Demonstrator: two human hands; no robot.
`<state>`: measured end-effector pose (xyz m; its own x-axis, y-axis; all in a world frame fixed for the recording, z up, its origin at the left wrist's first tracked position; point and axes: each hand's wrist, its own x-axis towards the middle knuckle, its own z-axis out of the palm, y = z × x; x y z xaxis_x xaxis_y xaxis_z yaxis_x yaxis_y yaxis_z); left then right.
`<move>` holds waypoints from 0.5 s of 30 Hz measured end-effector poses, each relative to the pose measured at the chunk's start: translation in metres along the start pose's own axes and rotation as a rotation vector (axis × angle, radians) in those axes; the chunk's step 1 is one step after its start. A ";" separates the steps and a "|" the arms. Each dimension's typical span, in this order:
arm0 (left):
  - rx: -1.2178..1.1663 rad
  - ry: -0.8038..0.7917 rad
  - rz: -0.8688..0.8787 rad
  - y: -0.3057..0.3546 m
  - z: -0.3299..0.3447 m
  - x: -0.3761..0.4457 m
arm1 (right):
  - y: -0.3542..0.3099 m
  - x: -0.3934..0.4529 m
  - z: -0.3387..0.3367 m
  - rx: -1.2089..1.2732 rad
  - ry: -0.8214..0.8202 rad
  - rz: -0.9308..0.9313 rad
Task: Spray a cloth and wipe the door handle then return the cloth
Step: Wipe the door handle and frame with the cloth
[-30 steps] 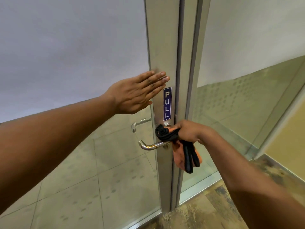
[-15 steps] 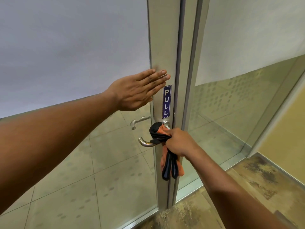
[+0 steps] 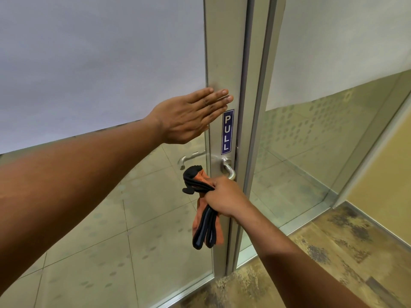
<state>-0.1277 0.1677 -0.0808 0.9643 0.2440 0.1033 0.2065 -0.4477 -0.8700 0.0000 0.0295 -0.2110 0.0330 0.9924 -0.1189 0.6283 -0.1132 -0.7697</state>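
Note:
My right hand (image 3: 223, 196) is shut on an orange and black cloth (image 3: 205, 227), bunched at the top and hanging down below my fist. The fist sits over the lever of the silver door handle (image 3: 227, 166), of which only the base and bend show near the door frame. My left hand (image 3: 189, 116) lies flat with fingers together against the metal door frame (image 3: 224, 63), just above and left of a blue PULL sign (image 3: 227, 132).
The glass door has a frosted upper part and clear lower glass, through which a second handle (image 3: 189, 158) shows on the far side. A fixed glass panel (image 3: 322, 141) stands at right. Mottled brown flooring (image 3: 333, 252) lies below.
My right hand has slid the cloth leftward along the handle lever, covering it fully. The left hand stays pressed on the frame. The view has shifted slightly.

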 end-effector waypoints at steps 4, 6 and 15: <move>0.025 0.006 0.008 0.000 0.001 0.000 | 0.003 -0.001 0.001 0.065 -0.056 0.022; 0.021 0.018 0.006 0.000 0.002 -0.001 | 0.003 -0.003 0.005 0.097 -0.081 -0.011; -0.008 0.026 0.000 0.000 0.001 -0.001 | 0.058 -0.032 0.034 0.741 0.006 -0.116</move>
<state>-0.1285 0.1688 -0.0814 0.9683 0.2213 0.1156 0.2073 -0.4546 -0.8662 0.0085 -0.0109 -0.2730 0.0035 1.0000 -0.0093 -0.0596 -0.0090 -0.9982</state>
